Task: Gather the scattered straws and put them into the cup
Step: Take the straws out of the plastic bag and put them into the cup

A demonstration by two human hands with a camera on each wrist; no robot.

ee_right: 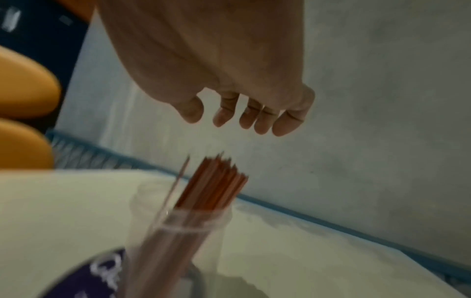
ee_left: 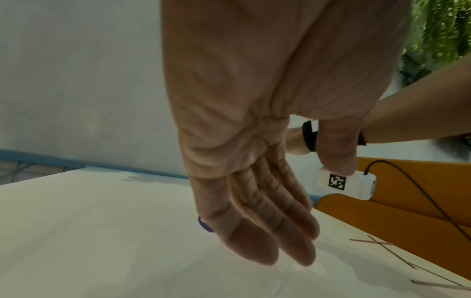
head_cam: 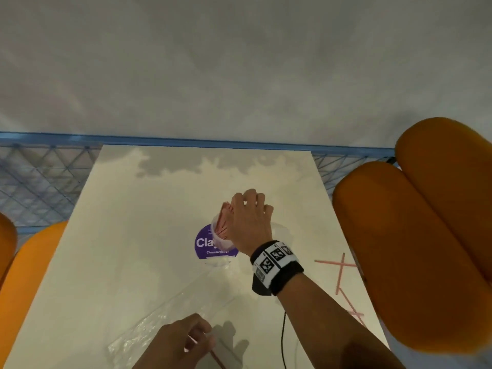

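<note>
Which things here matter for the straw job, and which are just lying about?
Job:
clear cup
bundle of pink straws in it
loose pink straws on table
right hand
left hand

Lying about:
purple sticker
clear plastic wrapper
orange chairs

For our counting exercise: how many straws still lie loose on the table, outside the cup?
5: two crossed straws and two further straws by the table's right edge; one straw beside the left hand. Others may be hidden.

Clear cup [head_cam: 222, 239] upright on table, pink straws [head_cam: 225, 218] bundled inside, loose straws [head_cam: 342, 270] right
</note>
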